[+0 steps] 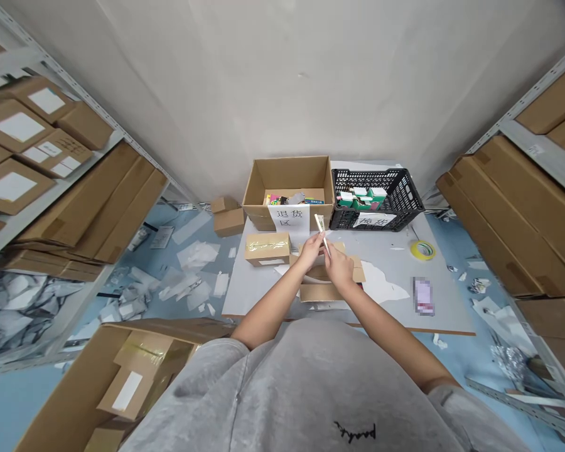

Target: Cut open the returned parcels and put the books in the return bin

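The bare left hand (311,249) and right hand (339,265) pinch nearly closed on a slim, pale paper strip (321,229), held above a flap-open tan cardboard carton (316,292), where a slackened pinch could drop it among the flaps.

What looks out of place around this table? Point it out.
Torn white wrapping scraps litter the blue floor left of the table, looking like dropped waste rather than stored packing.
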A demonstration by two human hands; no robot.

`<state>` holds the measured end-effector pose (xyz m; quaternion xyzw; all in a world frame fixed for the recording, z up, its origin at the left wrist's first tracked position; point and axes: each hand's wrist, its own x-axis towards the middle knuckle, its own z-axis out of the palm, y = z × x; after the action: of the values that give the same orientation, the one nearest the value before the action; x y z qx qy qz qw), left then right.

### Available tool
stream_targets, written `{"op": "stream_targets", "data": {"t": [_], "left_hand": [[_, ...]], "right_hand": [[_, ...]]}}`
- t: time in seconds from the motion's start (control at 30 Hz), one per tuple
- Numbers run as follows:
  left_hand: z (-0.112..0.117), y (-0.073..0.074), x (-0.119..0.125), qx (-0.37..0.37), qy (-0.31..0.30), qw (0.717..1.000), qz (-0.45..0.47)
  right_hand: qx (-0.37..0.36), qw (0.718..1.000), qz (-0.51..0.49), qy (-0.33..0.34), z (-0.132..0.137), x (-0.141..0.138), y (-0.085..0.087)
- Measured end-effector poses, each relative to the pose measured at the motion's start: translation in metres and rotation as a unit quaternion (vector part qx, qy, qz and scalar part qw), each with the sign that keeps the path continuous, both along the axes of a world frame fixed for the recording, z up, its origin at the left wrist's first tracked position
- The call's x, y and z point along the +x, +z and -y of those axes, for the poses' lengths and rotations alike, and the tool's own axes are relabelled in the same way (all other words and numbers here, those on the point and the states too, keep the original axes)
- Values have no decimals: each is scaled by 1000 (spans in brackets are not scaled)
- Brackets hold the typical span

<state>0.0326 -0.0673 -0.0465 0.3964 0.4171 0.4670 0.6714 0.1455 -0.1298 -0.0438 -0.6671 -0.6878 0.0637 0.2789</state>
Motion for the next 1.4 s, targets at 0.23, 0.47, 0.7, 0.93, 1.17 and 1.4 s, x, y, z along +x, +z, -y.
{"op": "stream_targets", "data": {"t": [0.23,0.47,0.7,0.93,1.17,1.4], "left_hand": [[-6,-10,-11,40,215,973,-70],[-10,-7,-16,15,193,981,6],[-10,-13,-11,23,146,988,-34],[-3,-6,-11,49,180,978,-87],[0,-4,5,64,200,974,-80],[1,4,10,58,215,972,-72]], "right_hand": [[31,992,-41,117,-1,6,6],[3,967,-255,24,-33,27,-8],[8,920,-388,-47,-43,35,-17],[-33,925,-378,-4,-44,42,-10],[-15,925,-380,-18,-47,50,-4],[-28,903,-427,44,-53,55,5]]}}
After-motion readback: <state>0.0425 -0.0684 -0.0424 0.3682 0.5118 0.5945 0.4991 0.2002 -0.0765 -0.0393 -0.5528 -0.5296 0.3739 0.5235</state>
